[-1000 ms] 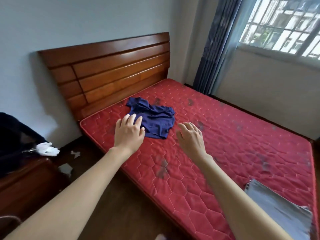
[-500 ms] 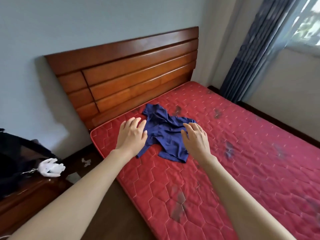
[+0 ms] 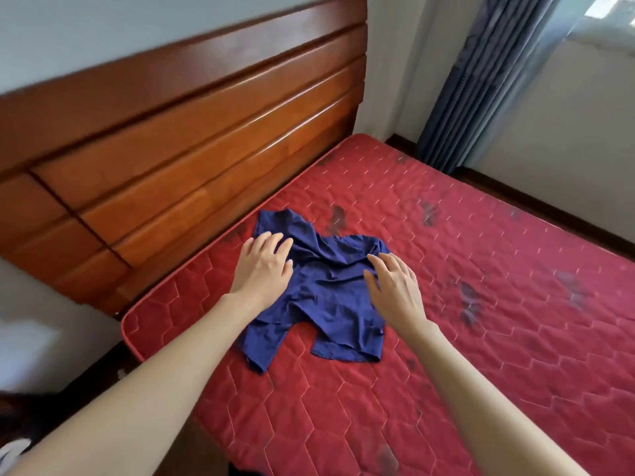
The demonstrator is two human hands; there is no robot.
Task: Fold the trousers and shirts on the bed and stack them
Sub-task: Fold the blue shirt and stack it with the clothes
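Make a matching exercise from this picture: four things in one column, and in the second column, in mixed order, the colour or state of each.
Column 1:
1. crumpled cloth garment
2. quilted mattress
3. slatted wooden headboard
4. pleated curtain

Column 2:
A. reddish-brown, standing against the wall
B. dark blue, lying unfolded under two hands
C. grey-blue, hanging beside the window
D. red, with dark stains

Pairs: 1-B, 2-D, 3-A, 4-C

The left hand and the right hand are over the garment, fingers straight.
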